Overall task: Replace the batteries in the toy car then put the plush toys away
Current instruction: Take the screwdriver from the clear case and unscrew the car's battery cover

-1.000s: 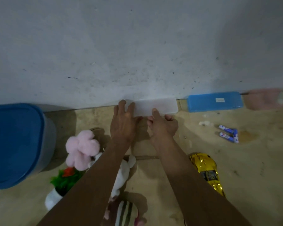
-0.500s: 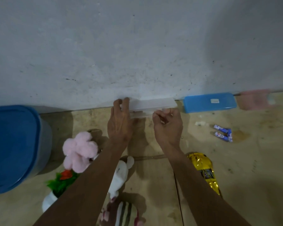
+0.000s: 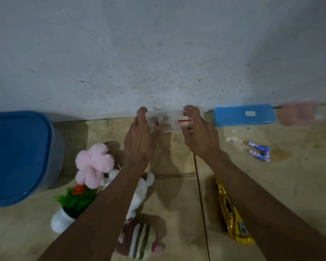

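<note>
Both hands hold the clear box at the wall's foot, left hand gripping one end, right hand the other. The red-handled tool inside lies crosswise between them. The toy car rests on the floor beside the right forearm, nearer that hand.

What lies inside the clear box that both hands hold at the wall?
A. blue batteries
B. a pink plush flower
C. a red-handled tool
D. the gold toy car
C: a red-handled tool shows through the clear box, held between the left hand and right hand.
</note>
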`<act>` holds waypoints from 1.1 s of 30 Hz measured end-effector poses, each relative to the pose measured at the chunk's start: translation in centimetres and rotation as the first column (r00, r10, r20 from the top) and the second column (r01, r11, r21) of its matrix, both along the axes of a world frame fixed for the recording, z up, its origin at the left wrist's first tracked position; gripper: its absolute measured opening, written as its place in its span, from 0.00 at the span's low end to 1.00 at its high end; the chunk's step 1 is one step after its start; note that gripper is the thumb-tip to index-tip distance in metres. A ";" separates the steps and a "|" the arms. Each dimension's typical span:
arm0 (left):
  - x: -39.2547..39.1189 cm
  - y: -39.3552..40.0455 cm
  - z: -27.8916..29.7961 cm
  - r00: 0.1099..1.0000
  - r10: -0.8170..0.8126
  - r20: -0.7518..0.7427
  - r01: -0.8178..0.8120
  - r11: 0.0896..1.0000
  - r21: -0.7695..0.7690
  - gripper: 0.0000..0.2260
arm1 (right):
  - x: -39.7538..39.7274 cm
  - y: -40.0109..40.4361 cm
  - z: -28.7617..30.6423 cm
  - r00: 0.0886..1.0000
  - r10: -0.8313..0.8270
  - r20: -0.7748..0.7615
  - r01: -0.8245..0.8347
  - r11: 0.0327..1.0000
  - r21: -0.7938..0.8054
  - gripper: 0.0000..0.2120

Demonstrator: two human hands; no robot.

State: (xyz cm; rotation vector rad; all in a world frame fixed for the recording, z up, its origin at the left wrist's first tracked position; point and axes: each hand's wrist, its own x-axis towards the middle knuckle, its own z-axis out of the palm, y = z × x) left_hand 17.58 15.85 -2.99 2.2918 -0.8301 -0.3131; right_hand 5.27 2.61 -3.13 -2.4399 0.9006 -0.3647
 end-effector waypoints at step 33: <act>0.1 0.6 0.9 0.995 -0.086 0.042 0.059 0.898 0.436 0.45 | 0.7 -0.1 0.3 0.959 0.284 0.011 -0.277 0.942 -0.190 0.15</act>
